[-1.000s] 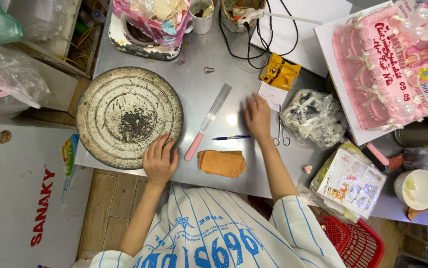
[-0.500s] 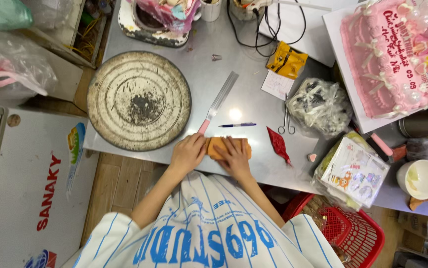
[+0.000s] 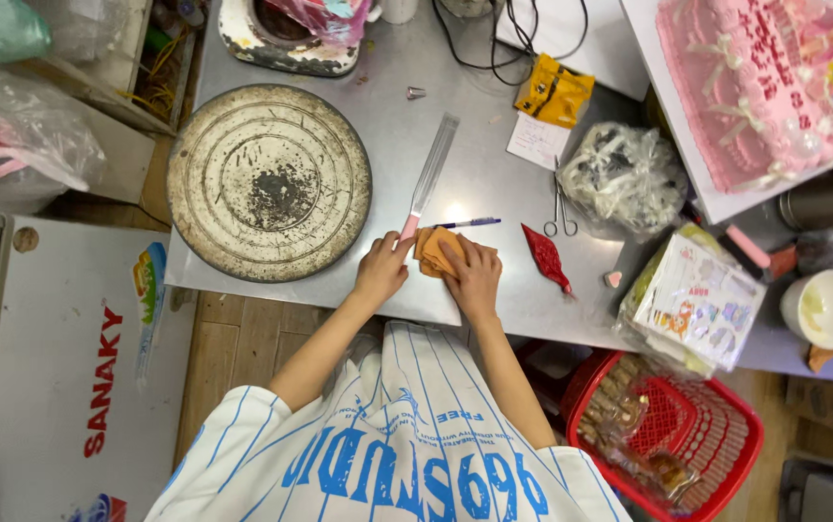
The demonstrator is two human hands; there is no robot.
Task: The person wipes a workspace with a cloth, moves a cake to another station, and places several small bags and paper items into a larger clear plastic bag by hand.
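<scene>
- The orange cloth (image 3: 436, 249) lies at the near edge of the steel table (image 3: 494, 145), folded, its long axis running roughly from near-left to far-right; the hands hide most of it.
- The left hand (image 3: 381, 269) presses on the cloth's left edge with fingers curled down; whether it pinches the cloth cannot be told.
- The right hand (image 3: 474, 275) lies flat over the cloth's right part, fingers spread, pressing rather than grasping.
- A pink-handled palette knife (image 3: 428, 182) lies just beyond the left hand, its blade pointing away and slightly right.
- A blue pen (image 3: 467, 223) lies crosswise just beyond the cloth.
- A round, worn cake turntable (image 3: 269, 182) sits to the left.
- Scissors (image 3: 558, 211) and a red piping bag (image 3: 545, 257) lie to the right.
- A pink decorated cake (image 3: 755, 87) stands at the far right corner; a red basket (image 3: 687, 435) sits below the table.
</scene>
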